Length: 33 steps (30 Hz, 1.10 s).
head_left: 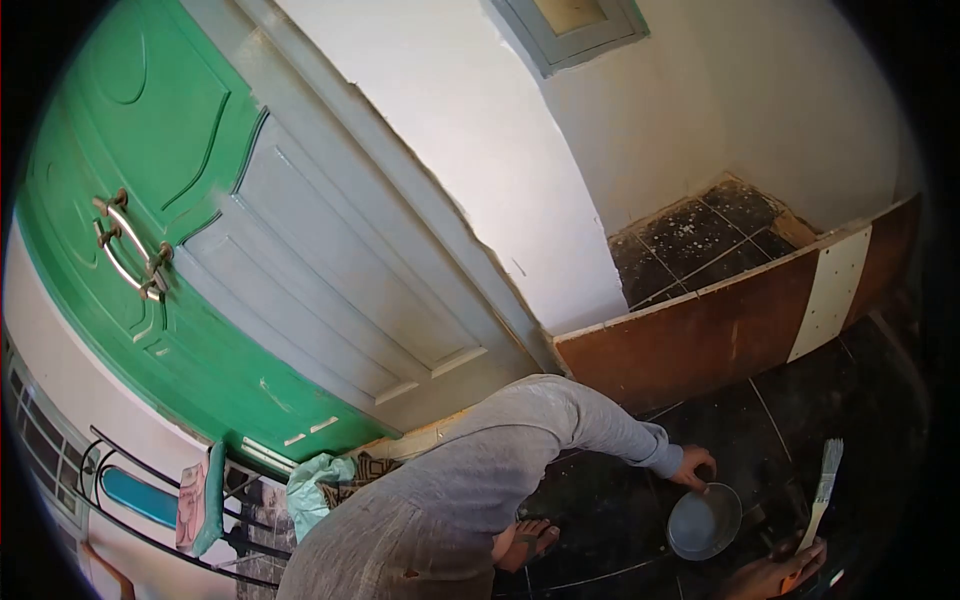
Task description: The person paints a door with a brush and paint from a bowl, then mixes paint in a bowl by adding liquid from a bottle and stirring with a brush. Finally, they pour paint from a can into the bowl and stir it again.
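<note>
My left hand [692,467], at the end of a grey sleeve, pinches the rim of a round metal bowl [703,525] with grey paint in it. The bowl is close over the dark tiled floor. At the lower right, my right hand [780,572] is closed around the handle of a paintbrush [824,485]. Its pale bristles point up, apart from the bowl. Grey covers the near panels of a green door [145,75] on the left, which has two curved metal handles [130,245].
A brown wooden board [690,355] with a white strip bounds a speckled tiled recess [690,235]. My foot [527,540] rests on the floor. Beside the door lie a pale green cloth [318,485] and a black metal-framed rack [150,510] with a cushion [203,500].
</note>
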{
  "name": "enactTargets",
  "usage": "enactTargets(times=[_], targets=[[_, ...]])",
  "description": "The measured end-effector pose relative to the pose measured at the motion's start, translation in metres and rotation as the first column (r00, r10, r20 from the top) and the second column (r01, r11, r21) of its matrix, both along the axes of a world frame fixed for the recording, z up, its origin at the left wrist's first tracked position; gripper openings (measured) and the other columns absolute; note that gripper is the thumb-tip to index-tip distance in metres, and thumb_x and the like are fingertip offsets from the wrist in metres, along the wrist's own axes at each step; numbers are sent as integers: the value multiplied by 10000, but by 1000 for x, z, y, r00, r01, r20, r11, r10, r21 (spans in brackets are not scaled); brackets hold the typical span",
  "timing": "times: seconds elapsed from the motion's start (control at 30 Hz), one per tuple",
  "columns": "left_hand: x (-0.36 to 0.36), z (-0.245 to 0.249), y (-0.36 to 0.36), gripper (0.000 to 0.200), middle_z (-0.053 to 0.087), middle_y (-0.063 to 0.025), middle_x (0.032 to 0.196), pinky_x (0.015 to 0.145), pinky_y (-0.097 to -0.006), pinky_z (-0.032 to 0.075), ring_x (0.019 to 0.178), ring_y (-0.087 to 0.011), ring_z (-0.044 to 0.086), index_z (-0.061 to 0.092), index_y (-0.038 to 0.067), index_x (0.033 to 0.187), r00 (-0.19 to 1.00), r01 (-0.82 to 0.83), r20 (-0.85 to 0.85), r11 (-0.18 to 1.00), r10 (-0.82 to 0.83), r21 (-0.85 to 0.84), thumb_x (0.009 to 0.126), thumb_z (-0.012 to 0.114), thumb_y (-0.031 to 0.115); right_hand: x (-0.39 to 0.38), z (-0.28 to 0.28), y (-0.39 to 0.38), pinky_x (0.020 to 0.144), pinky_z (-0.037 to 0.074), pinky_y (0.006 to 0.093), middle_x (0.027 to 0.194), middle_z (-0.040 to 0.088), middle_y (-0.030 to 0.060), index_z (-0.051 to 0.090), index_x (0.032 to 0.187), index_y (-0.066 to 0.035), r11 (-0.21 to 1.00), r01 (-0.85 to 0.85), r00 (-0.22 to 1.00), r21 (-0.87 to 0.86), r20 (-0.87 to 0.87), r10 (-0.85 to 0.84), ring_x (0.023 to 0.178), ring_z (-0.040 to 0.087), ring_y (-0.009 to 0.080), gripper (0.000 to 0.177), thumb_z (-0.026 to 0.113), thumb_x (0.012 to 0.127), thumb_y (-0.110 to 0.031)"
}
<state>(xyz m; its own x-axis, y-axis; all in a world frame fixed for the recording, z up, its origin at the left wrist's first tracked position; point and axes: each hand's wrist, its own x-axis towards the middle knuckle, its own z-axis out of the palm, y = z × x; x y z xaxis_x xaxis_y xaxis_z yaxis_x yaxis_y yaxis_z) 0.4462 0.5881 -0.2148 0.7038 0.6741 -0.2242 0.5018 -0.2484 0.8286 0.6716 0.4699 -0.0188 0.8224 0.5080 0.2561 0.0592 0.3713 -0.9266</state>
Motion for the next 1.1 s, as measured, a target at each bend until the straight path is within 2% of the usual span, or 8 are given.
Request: enactTargets(times=[0.27, 0.6, 0.63, 0.67, 0.8, 0.87, 0.97, 1.1], targets=[[-16, -2, -7, 514, 696, -130, 921, 724, -374, 542, 830, -240, 688, 653, 25, 1072, 986, -96, 128, 989, 110, -111, 749, 853, 371, -15, -9, 5, 548, 355, 271, 733, 451, 8, 527, 943, -34, 997, -67, 996, -43, -60, 65, 630, 405, 120, 358, 593, 1010, -380], [-41, 38, -48, 437, 614, -47, 760, 575, -257, 491, 649, -115, 616, 639, 49, 1079, 747, -467, 336, 813, 574, -349, 1039, 475, 451, -22, -3, 6, 550, 408, 283, 707, 552, 36, 626, 908, 21, 980, -185, 981, -74, 47, 189, 606, 489, 128, 317, 715, 940, -282], [-45, 39, -66, 426, 602, -38, 748, 555, -243, 472, 630, -104, 599, 634, 59, 1086, 686, -497, 366, 772, 629, -396, 1044, 464, 447, -10, -26, 11, 653, 354, 184, 897, 538, -5, 600, 1149, -33, 931, -281, 959, -231, -27, 283, 737, 441, 63, 296, 545, 1033, -299], [-52, 40, -87, 415, 589, -28, 735, 535, -228, 452, 612, -92, 582, 630, 70, 1094, 618, -526, 386, 725, 685, -446, 1049, 452, 442, -27, -8, 13, 642, 345, 181, 866, 526, -16, 600, 1118, -43, 936, -319, 948, -151, -63, 313, 717, 429, 53, 268, 566, 1020, -290], [-99, 75, -140, 427, 611, -38, 792, 545, -255, 503, 652, -116, 609, 619, 70, 1121, 844, -194, 335, 820, 419, -539, 1029, 483, 464, -102, 74, 40, 564, 340, 188, 780, 530, -6, 560, 992, -70, 779, -627, 778, -8, -64, 625, 662, 501, 49, 260, 635, 957, -316], [-119, 153, -149, 473, 663, -92, 873, 543, -294, 544, 693, -178, 681, 630, 80, 1140, 996, -65, -7, 666, 89, -743, 1002, 502, 513, -129, 121, 51, 501, 346, 177, 703, 578, 7, 564, 895, -60, 677, -736, 677, 6, -25, 736, 570, 518, 49, 250, 686, 927, -275], [-144, 210, -142, 570, 674, -179, 1005, 711, -467, 564, 911, -319, 689, 630, 62, 1172, 859, 388, -150, 814, -489, -432, 931, 572, 575, -160, 188, 59, 511, 410, 185, 725, 619, 34, 591, 874, -30, 491, -858, 511, 153, 151, 846, 579, 555, 63, 194, 720, 902, -173], [-142, 308, -176, 674, 614, -213, 1118, 873, -531, 504, 1096, -423, 593, 610, 66, 1231, 785, 245, -596, 968, -170, 46, 826, 666, 601, -266, 287, 57, 542, 456, 201, 688, 626, 29, 670, 858, 14, 334, -917, 398, 220, 432, 809, 610, 590, 74, 136, 741, 891, -97]])
